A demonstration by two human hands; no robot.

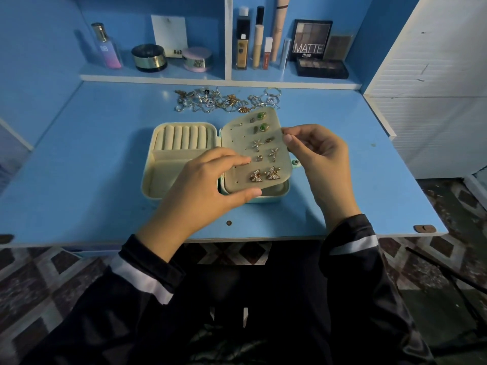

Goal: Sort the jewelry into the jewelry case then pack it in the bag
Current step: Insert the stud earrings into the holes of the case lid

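Note:
A pale mint jewelry case lies open on the blue desk, with ring rolls in its left half. Over its right half a beige earring panel is tilted up, carrying several earrings: green studs, starfish, butterflies. My left hand holds the panel's lower left edge, thumb under the bottom and fingertips by a small earring. My right hand pinches the panel's right edge. A pile of loose jewelry lies behind the case. No bag is in view.
A shelf behind the desk holds a perfume bottle, round jars, cosmetic tubes and eyeshadow palettes. A white cabinet stands at the right. The desk's front edge is close to my body.

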